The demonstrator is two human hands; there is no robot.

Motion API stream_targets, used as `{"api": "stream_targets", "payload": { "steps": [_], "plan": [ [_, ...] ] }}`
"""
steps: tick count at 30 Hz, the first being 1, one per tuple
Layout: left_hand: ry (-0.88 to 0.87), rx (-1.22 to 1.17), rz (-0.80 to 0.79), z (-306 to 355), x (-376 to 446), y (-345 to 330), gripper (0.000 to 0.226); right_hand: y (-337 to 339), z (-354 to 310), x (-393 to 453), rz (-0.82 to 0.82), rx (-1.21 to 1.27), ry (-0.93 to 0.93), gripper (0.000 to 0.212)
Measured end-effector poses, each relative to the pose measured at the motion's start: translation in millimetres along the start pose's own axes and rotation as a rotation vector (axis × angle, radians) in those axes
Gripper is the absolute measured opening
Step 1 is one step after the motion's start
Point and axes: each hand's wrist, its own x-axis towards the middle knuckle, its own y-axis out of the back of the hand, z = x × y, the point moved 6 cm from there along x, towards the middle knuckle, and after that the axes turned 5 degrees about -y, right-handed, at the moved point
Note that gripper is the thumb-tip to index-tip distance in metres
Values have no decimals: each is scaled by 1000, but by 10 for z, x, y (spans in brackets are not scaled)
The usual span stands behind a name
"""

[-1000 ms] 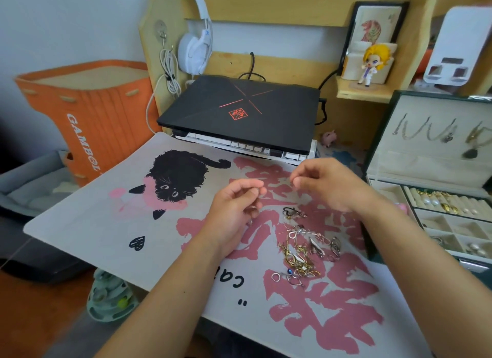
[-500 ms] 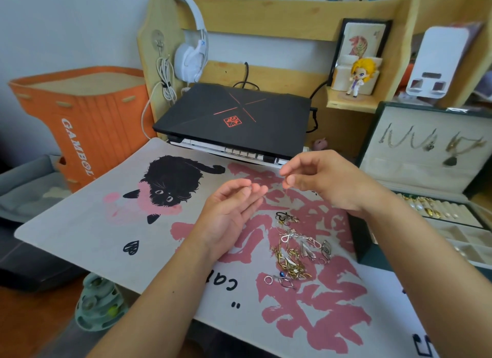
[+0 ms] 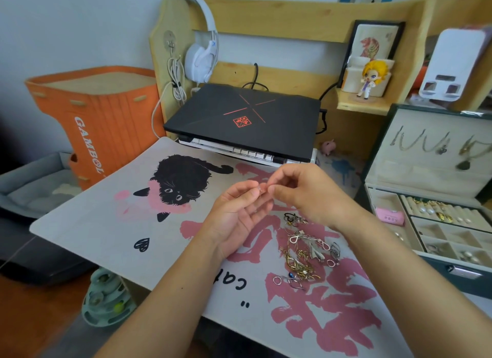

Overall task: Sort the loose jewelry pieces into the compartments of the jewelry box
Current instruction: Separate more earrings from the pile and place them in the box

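Silver and tiny, the small piece (image 3: 260, 189) sits between my right hand (image 3: 300, 195), which pinches it, and the flat left hand (image 3: 239, 213). I think it is light and slippery. The jewelry box (image 3: 383, 197) waits nearby.

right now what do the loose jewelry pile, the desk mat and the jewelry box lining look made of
Loose jewelry pile: metal, shiny gold and silver tones, judging by the bright glints; solid or plated cannot be told.
Desk mat: matte printed fabric or felt, probably; it shows no shine.
Jewelry box: the lining looks like soft beige velvet or suede, matte; the shell is dark green.
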Motion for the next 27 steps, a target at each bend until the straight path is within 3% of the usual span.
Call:
{"api": "stream_targets", "payload": {
  "steps": [9, 14, 23, 27],
  "plan": [
    [3, -10, 15, 5, -20, -8, 19, -63, -20, 38, 31, -105, 10, 14],
    [-2, 71, 40, -29, 2, 42, 17, -88, 2, 36, -7, -111, -4, 13],
    [-68, 271, 78, -47, 0, 48, 18, -65, -74, -26, 24, -359, 103, 13],
    [-85, 333, 52, -60, 6, 36, 8, -22, -38, 0, 1, -295, 40, 7]
  ]
}}
